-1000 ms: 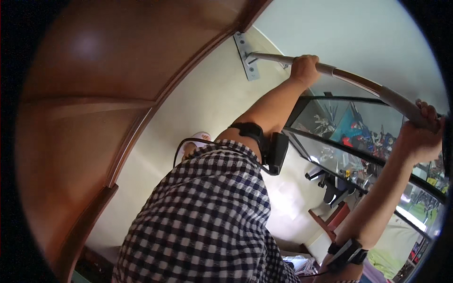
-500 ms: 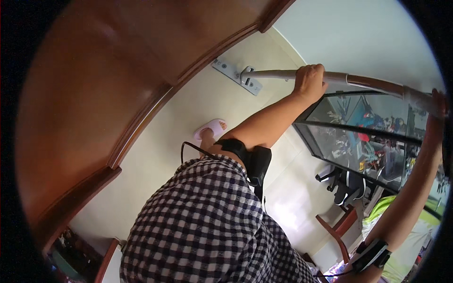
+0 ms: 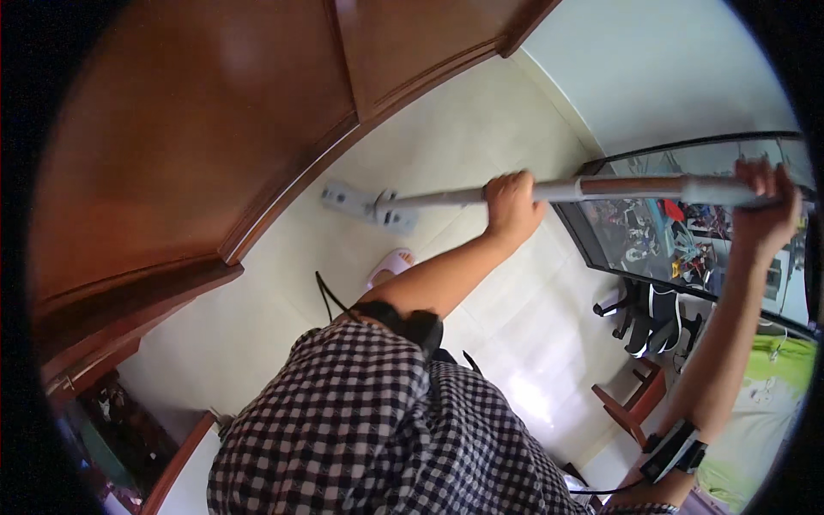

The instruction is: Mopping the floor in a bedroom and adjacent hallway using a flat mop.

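Note:
A flat mop slants across the upper half of the view, its long grey and brown pole [image 3: 631, 186] rising from lower left to the right. The narrow pale mop head [image 3: 347, 199] lies on the floor near the wooden cabinet, slightly blurred. My left hand [image 3: 513, 209] is wrapped round the lower part of the pole. Near its thick grey top end, my right hand [image 3: 766, 213] grips the pole, with the fingers partly raised round it. Below the mop head, a foot in a pale pink slipper [image 3: 391, 264] shows beside my left forearm.
Brown wooden cabinet doors [image 3: 206, 112] line the left and top. A black-framed glass display case [image 3: 635, 232] with several figures stands at the right. Below it are a black and white chair base [image 3: 652, 318] and a wooden chair part [image 3: 633, 399]. Pale tiles [image 3: 463, 343] cover the floor.
The mop head has slid left and down along the cabinet's foot. Both hands have moved left with the pole, and the whole view has shifted somewhat. My right hand shows more fully now.

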`<state>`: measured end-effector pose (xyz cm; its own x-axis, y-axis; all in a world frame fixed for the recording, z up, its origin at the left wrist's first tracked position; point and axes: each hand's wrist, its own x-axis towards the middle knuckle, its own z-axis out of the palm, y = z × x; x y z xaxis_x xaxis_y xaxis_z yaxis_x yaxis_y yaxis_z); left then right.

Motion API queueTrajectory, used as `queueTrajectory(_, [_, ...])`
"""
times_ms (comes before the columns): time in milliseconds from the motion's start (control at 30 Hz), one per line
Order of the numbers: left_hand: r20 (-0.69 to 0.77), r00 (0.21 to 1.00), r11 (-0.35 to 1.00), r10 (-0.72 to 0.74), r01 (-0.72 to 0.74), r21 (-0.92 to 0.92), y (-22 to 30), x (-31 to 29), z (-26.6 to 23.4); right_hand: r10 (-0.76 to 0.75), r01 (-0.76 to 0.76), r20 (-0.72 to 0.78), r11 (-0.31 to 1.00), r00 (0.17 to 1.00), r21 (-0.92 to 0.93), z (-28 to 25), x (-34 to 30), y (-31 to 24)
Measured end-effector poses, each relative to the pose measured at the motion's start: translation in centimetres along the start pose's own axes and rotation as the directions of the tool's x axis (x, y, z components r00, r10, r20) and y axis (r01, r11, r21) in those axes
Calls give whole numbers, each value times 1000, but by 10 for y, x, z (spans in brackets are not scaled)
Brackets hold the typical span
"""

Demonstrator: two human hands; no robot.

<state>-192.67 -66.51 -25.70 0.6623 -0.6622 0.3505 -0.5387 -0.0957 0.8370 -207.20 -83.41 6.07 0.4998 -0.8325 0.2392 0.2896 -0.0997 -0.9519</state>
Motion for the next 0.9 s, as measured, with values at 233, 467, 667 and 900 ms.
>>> queueTrajectory(233, [-13,998,998,-59,59,-19,11,-57,2,23,-12,-51,977,998,213,11,-93,23])
queueTrajectory(467, [-31,977,927,213,-212,-311,87,-16,31,-262,270,-108,961,959,60,-36,-137,-87])
queueTrajectory(667, [240,935,922,262,-168,-350,16,49,94,-338,231,-541,938,770,-258,1,-150,3])
queueTrajectory(900, [592,794,959,137,44,-281,-42,114,61,-282,279,-12,954,959,-112,15,-79,62])
